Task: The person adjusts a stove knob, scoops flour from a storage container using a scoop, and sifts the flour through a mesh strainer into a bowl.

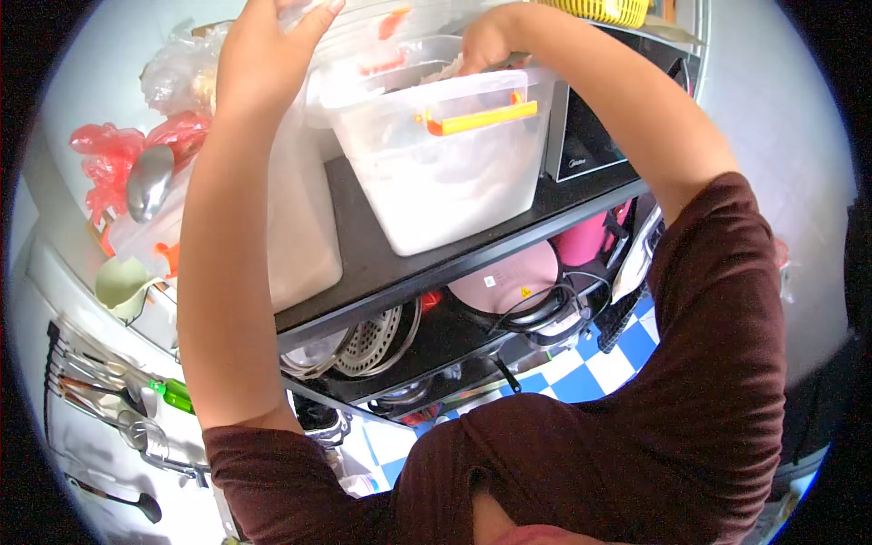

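Note:
A translucent plastic bin (pixel 445 182) with an orange handle (pixel 481 118) stands on a black shelf, with white contents showing through its wall. Its raised clear lid (pixel 363 41) leans at the back. My left hand (pixel 277 41) is at the lid's left side, thumb stretched across the edge; the top of the view cuts off the other fingers. My right hand (pixel 489 44) reaches over the rim into the bin, fingers curled downward by some pale, crumpled material (pixel 443 73). The bin wall and the hand itself hide the fingertips.
Another translucent bin (pixel 304 218) stands left of the first, near a metal ladle (pixel 150 182) and red plastic bags (pixel 113 159). To the right is a black microwave (pixel 590 127) beneath a yellow basket (pixel 604 9). Pans and a pink round appliance (pixel 504 277) fill the lower shelf.

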### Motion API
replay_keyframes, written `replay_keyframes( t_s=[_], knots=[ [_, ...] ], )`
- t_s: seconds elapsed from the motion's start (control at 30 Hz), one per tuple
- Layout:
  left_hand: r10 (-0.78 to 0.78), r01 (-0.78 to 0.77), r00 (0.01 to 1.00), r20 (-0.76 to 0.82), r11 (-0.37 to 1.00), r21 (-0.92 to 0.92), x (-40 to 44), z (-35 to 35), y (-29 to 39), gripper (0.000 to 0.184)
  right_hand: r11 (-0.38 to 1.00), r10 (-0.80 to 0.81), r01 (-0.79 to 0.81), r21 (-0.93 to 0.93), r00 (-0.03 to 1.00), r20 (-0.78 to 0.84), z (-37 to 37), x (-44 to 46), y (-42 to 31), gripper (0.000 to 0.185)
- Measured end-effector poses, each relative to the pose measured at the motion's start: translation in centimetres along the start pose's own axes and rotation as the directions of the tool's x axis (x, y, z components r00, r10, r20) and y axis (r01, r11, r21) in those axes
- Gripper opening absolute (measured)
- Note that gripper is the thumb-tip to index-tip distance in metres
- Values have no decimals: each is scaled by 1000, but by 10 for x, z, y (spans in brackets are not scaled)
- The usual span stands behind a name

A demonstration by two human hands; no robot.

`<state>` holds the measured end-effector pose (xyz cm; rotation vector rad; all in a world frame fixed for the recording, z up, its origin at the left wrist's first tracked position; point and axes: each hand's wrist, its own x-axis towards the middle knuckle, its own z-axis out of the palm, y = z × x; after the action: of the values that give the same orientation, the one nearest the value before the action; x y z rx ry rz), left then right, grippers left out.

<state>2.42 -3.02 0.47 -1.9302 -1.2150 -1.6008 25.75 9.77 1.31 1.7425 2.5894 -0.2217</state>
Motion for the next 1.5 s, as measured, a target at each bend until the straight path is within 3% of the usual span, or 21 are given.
replay_keyframes(
  t_s=[0.17,0.27,0.37,0.43,0.53,0.63,0.67,0.7,0.77,1.07,1.17,1.5],
  knots=[
    [85,-85,996,-9,995,43,2,2,-7,40,966,45,-63,-252,996,-76,4,-35,-20,43],
    [79,-79,997,-4,996,52,2,2,-6,41,953,40,-46,-298,999,-26,1,-44,-30,41],
    [109,-108,994,-17,993,57,8,6,-18,41,985,-40,58,-164,993,110,-8,-29,-33,40],
    [111,-110,994,-24,993,41,8,5,-20,41,984,-175,166,67,970,169,-12,6,-29,37],
    [98,-97,994,-47,995,28,2,5,-14,42,959,-246,140,246,842,481,-14,56,-46,28],
    [127,-125,990,-64,992,30,4,7,-20,43,956,-244,113,271,822,515,-19,70,-73,24],
    [142,-140,988,-65,990,33,5,8,-24,43,968,-235,169,185,869,436,-16,44,-91,34],
    [129,-128,989,-71,992,18,4,8,-23,43,959,-269,192,207,843,466,-8,43,-92,37],
    [109,-111,990,-86,994,-11,1,6,-12,42,956,-286,216,198,838,466,2,53,-89,38],
    [279,-278,954,-108,960,25,0,8,-27,38,939,-328,220,263,803,498,51,179,-53,42],
    [185,-182,980,-76,982,49,4,9,-27,38,936,-333,214,278,791,513,61,205,-43,42],
    [184,-189,975,-121,981,-32,-4,9,-20,40,970,-231,164,180,850,473,43,132,-73,38]
  ],
)
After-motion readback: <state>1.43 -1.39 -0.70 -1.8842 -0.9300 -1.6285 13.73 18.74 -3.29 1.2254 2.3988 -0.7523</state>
